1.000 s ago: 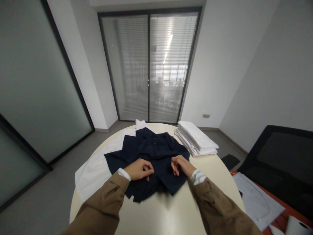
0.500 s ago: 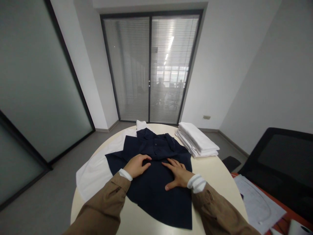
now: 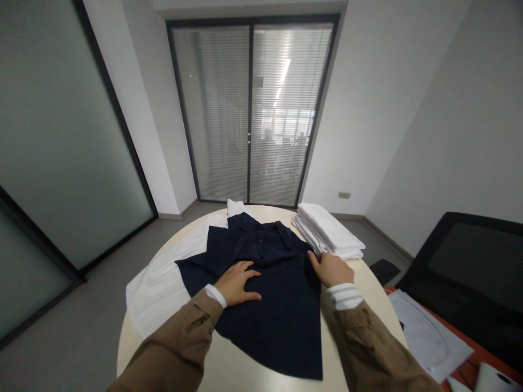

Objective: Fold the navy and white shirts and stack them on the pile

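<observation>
Your left hand (image 3: 237, 283) lies flat on the navy shirt (image 3: 278, 321), fingers spread and released. Your right hand (image 3: 330, 269) rests at the shirt's upper right edge, fingers extended, no grasp visible. The shirt lies centrally on the round table (image 3: 245, 362), overlapping a white garment (image 3: 163, 277); a folded white stack (image 3: 327, 231) sits just beyond your right hand.

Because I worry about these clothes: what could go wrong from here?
The right hand is close to the stack of folded white garments, so it could knock it askew. The white shirt under the navy collared shirt reaches the edge of the round cream table, so it might slide off.
</observation>
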A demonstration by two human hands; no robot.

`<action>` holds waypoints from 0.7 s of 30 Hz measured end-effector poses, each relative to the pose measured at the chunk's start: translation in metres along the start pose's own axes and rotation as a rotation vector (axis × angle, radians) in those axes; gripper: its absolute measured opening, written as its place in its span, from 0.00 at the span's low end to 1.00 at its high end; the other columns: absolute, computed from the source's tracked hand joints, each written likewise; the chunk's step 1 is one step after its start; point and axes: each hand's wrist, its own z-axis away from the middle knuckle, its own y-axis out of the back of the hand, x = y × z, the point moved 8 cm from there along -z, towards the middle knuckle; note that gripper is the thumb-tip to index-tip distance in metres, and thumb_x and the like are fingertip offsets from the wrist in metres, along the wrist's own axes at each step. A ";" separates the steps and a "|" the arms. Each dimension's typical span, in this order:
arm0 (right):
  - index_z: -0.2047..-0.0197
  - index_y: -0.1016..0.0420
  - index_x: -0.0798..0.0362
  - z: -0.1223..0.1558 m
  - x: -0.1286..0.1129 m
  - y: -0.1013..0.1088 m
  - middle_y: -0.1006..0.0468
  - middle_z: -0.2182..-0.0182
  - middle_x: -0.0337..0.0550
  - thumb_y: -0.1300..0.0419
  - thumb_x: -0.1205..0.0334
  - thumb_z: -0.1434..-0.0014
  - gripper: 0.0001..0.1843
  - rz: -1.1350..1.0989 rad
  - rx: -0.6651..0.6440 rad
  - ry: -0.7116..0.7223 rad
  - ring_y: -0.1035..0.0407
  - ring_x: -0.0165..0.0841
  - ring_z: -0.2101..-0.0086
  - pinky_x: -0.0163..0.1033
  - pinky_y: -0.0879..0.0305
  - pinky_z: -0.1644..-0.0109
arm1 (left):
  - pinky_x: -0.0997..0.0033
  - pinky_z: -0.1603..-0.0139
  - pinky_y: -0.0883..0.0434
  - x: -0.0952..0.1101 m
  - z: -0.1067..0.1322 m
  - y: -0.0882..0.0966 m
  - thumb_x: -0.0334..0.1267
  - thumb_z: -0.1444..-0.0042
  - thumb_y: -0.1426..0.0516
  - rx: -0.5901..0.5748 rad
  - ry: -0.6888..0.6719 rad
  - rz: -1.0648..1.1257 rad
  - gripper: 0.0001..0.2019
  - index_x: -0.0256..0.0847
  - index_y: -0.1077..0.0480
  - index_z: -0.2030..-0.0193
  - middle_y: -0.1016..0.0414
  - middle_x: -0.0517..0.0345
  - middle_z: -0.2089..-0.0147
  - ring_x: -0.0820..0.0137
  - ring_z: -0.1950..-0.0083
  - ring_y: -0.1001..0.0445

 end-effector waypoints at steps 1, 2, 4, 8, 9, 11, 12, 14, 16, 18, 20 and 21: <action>0.66 0.20 0.55 -0.001 0.008 -0.003 0.21 0.64 0.64 0.57 0.33 0.38 0.37 0.020 -0.021 -0.045 0.24 0.54 0.60 0.54 0.33 0.58 | 0.49 0.33 0.41 -0.001 0.000 0.000 0.57 0.51 0.35 0.017 0.016 -0.015 0.33 0.46 0.29 0.40 0.37 0.45 0.33 0.51 0.32 0.40; 0.65 0.20 0.56 -0.003 0.013 -0.007 0.21 0.62 0.66 0.57 0.31 0.39 0.39 0.025 -0.044 -0.071 0.24 0.55 0.59 0.55 0.34 0.58 | 0.50 0.33 0.40 -0.001 -0.001 0.001 0.56 0.50 0.35 0.037 0.032 -0.029 0.32 0.45 0.30 0.41 0.36 0.45 0.34 0.51 0.33 0.39; 0.64 0.20 0.57 -0.006 0.018 -0.021 0.21 0.60 0.68 0.58 0.29 0.40 0.41 -0.010 -0.088 -0.075 0.25 0.56 0.57 0.56 0.33 0.56 | 0.51 0.34 0.39 -0.002 -0.001 0.002 0.55 0.49 0.36 0.082 0.065 -0.053 0.31 0.43 0.30 0.40 0.34 0.45 0.35 0.52 0.34 0.37; 0.58 0.23 0.55 -0.010 -0.001 -0.046 0.20 0.61 0.60 0.51 0.36 0.39 0.31 -0.301 -0.157 0.126 0.25 0.50 0.57 0.54 0.32 0.52 | 0.53 0.35 0.38 -0.005 -0.002 0.004 0.54 0.46 0.38 0.166 0.121 -0.101 0.30 0.41 0.32 0.40 0.34 0.45 0.35 0.53 0.34 0.36; 0.54 0.24 0.54 -0.009 -0.011 -0.048 0.20 0.59 0.57 0.48 0.38 0.39 0.28 -0.436 -0.168 0.211 0.25 0.47 0.56 0.53 0.32 0.50 | 0.53 0.35 0.38 -0.006 -0.002 0.004 0.54 0.46 0.38 0.185 0.137 -0.114 0.31 0.41 0.32 0.39 0.34 0.45 0.35 0.53 0.34 0.37; 0.46 0.28 0.51 -0.004 -0.029 -0.047 0.22 0.51 0.51 0.45 0.40 0.39 0.27 -0.753 -0.201 0.351 0.28 0.43 0.50 0.49 0.34 0.44 | 0.54 0.34 0.38 -0.009 -0.002 0.005 0.53 0.45 0.38 0.224 0.173 -0.133 0.32 0.41 0.35 0.37 0.36 0.44 0.34 0.54 0.33 0.38; 0.42 0.32 0.49 0.000 -0.036 -0.046 0.24 0.46 0.48 0.43 0.41 0.40 0.29 -0.912 -0.234 0.388 0.30 0.41 0.47 0.48 0.35 0.41 | 0.54 0.34 0.38 -0.011 -0.001 0.006 0.53 0.44 0.39 0.243 0.193 -0.139 0.32 0.42 0.37 0.36 0.36 0.44 0.33 0.54 0.33 0.38; 0.36 0.39 0.44 0.008 -0.045 -0.046 0.30 0.40 0.44 0.39 0.43 0.43 0.35 -1.161 -0.347 0.418 0.34 0.39 0.43 0.45 0.36 0.39 | 0.55 0.35 0.37 -0.014 0.000 0.008 0.51 0.43 0.39 0.274 0.225 -0.145 0.32 0.43 0.38 0.34 0.36 0.44 0.33 0.54 0.33 0.38; 0.32 0.46 0.42 0.018 -0.052 -0.050 0.29 0.42 0.43 0.34 0.47 0.46 0.42 -1.304 -0.524 0.422 0.30 0.37 0.47 0.43 0.32 0.44 | 0.55 0.35 0.37 -0.015 0.000 0.009 0.50 0.43 0.39 0.288 0.240 -0.151 0.31 0.43 0.38 0.34 0.36 0.44 0.34 0.54 0.33 0.37; 0.31 0.50 0.43 0.030 -0.056 -0.057 0.22 0.53 0.42 0.31 0.49 0.50 0.48 -1.328 -0.749 0.408 0.24 0.34 0.62 0.40 0.27 0.58 | 0.55 0.35 0.37 -0.015 0.001 0.008 0.50 0.43 0.40 0.288 0.244 -0.156 0.30 0.44 0.37 0.35 0.35 0.45 0.34 0.54 0.34 0.37; 0.30 0.55 0.45 0.041 -0.055 -0.061 0.22 0.68 0.35 0.30 0.49 0.53 0.54 -1.302 -0.925 0.392 0.30 0.28 0.79 0.35 0.34 0.75 | 0.55 0.35 0.37 -0.015 0.001 0.007 0.50 0.42 0.40 0.277 0.245 -0.157 0.30 0.43 0.37 0.35 0.35 0.45 0.34 0.54 0.34 0.38; 0.30 0.57 0.47 0.043 -0.054 -0.061 0.25 0.73 0.31 0.29 0.50 0.54 0.57 -1.293 -0.967 0.393 0.36 0.26 0.84 0.33 0.40 0.80 | 0.55 0.34 0.37 -0.015 0.000 0.007 0.50 0.42 0.41 0.271 0.244 -0.156 0.30 0.43 0.37 0.35 0.36 0.44 0.34 0.54 0.34 0.38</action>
